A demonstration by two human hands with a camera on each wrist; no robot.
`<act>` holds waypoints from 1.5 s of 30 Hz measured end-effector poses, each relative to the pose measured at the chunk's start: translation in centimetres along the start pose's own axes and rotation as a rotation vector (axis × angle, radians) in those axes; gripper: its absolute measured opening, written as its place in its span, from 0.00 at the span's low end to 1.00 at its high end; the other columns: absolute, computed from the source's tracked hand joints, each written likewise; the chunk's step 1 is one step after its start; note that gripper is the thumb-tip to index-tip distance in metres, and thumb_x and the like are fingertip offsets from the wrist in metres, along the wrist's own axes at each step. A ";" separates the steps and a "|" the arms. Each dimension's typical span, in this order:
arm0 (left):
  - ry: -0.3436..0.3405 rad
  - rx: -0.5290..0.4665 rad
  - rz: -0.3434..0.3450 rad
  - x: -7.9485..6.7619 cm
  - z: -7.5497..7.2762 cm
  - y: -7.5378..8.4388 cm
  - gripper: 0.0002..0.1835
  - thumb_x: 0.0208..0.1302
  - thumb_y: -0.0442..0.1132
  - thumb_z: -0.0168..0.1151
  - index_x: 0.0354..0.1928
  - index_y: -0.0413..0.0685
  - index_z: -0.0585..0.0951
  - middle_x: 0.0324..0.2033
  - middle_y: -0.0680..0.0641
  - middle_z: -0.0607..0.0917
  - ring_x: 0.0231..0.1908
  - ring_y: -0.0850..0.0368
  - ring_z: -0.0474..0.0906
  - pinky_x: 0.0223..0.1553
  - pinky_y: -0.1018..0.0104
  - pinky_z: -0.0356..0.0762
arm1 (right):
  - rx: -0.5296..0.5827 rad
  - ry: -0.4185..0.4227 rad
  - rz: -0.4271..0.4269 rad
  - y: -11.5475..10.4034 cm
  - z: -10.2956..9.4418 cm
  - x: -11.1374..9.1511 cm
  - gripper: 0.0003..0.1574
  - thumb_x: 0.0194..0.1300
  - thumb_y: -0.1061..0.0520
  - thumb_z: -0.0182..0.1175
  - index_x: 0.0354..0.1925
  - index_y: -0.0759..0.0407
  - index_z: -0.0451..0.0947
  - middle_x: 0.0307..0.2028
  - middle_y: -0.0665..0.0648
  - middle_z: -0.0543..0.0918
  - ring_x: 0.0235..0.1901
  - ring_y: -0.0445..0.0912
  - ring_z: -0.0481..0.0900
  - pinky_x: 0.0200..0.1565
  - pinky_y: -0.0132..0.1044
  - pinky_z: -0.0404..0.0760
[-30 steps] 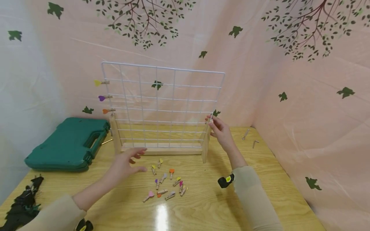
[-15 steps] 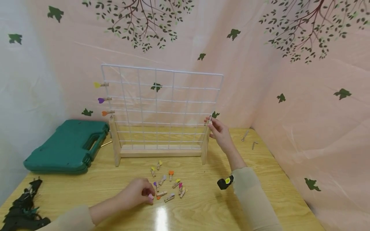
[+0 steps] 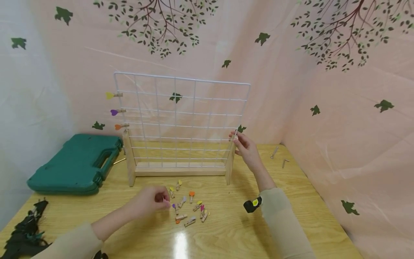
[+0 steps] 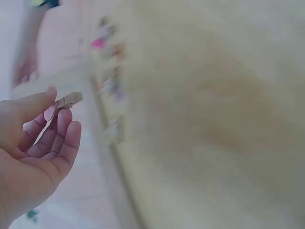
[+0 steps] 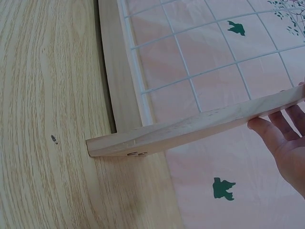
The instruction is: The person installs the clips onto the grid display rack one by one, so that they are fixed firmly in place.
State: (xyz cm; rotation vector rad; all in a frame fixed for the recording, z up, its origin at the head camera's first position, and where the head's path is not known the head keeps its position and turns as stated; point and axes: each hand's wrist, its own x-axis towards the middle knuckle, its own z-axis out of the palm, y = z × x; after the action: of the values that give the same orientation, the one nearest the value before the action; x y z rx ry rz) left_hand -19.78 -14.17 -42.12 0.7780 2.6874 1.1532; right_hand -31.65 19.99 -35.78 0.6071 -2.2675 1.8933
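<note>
My left hand [image 3: 145, 203] pinches a small wooden clothespin [image 4: 70, 100] with a pink end between thumb and fingertips, just above the table and left of several loose clothespins [image 3: 192, 194] with coloured heart ends. In front stands a white wire grid [image 3: 182, 78] in a wooden stand. A yellow clothespin [image 3: 110, 95], a purple one [image 3: 114, 112] and an orange one [image 3: 118, 127] are clipped along the grid's left edge. My right hand [image 3: 248, 151] holds the top of the stand's right wooden upright [image 5: 200, 121], thumb on one side; some fingers are hidden behind it.
A green plastic case [image 3: 74, 165] lies at the left, with a black object [image 3: 27, 230] nearer me. A bolt [image 3: 274, 152] and a hex key [image 3: 285, 163] lie on the table at the right. A fabric backdrop stands behind.
My left hand came down to the table, picked up the pink clothespin at the pile's left side, and has lifted it slightly. My right hand has stayed on the upright.
</note>
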 end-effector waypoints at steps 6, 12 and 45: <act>0.224 -0.063 -0.011 1.0 -4.2 1.3 0.04 0.50 0.39 0.65 0.26 0.50 0.79 0.24 0.53 0.81 0.24 0.64 0.76 0.25 0.70 0.75 | 0.001 -0.003 -0.012 0.0 -0.1 0.1 0.24 0.67 0.57 0.47 0.60 0.60 0.64 0.58 0.65 0.68 0.57 0.58 0.66 0.47 0.56 0.70; 0.513 -0.117 -0.071 1.2 -9.5 2.8 0.11 0.52 0.46 0.63 0.32 0.47 0.82 0.28 0.53 0.84 0.29 0.66 0.78 0.29 0.73 0.75 | -0.003 -0.012 -0.008 0.0 -0.2 0.2 0.24 0.67 0.56 0.47 0.61 0.58 0.64 0.58 0.64 0.68 0.58 0.56 0.66 0.47 0.56 0.70; 1.367 -0.917 0.033 7.4 -22.8 6.7 0.23 0.25 0.46 0.75 0.28 0.41 0.83 0.27 0.50 0.83 0.32 0.60 0.78 0.43 0.71 0.73 | 0.013 0.000 0.018 -0.1 0.0 0.1 0.25 0.67 0.56 0.47 0.60 0.60 0.63 0.58 0.64 0.68 0.58 0.56 0.66 0.48 0.56 0.69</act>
State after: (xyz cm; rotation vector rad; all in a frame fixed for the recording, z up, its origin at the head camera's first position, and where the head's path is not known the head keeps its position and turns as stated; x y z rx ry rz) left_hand -30.21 -21.36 -20.67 -0.2940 2.0742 3.3698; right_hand -31.70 20.00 -35.70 0.5910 -2.2699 1.9180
